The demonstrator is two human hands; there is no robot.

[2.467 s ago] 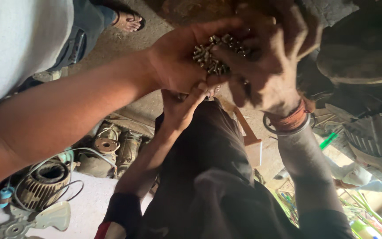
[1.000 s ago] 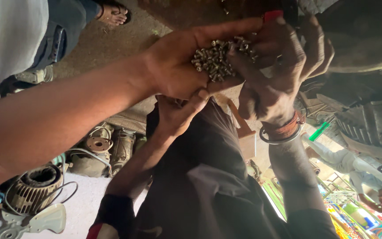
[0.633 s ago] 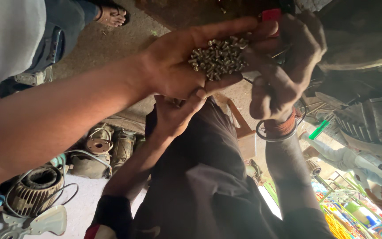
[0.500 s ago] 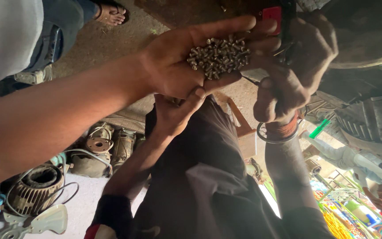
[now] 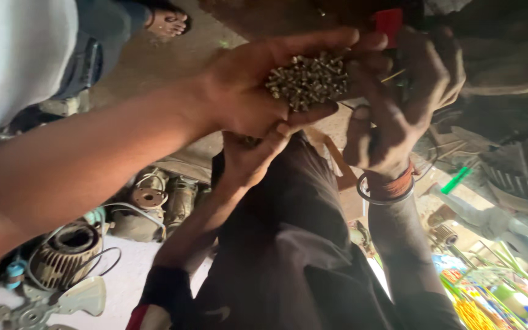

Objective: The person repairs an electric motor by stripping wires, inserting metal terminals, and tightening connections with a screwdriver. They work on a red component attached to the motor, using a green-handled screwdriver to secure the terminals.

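Head view, frame tilted. The person's right hand [image 5: 258,91] reaches in from the left on a bare forearm, palm turned up and cupped open, fingers loosely extended and not closed. In the hollow of the palm lies a heap of small screws [image 5: 310,80], dull grey-silver metal, short, with round heads, piled every way and catching a little light. The left hand is out of frame. A second person in dark clothing [image 5: 288,244] faces in: one of their hands [image 5: 249,160] is pressed up beneath the cupped palm, and the other hand [image 5: 398,104] hovers at the edge of the heap, fingers bent, beside a small red block [image 5: 389,24]. That wrist carries a thin metal bangle [image 5: 386,194] and a reddish thread band. At the lower right sits a jumble of bright packaged goods [image 5: 484,296], yellow, green and pink, too blurred to read as shapes; above it is a green stick-like piece [image 5: 456,180]. At the lower left stand worn electric motors [image 5: 65,256] with ribbed cases and loose wires, and a pale fan blade [image 5: 87,296]. A sandalled foot [image 5: 166,21] rests on bare concrete at the top.
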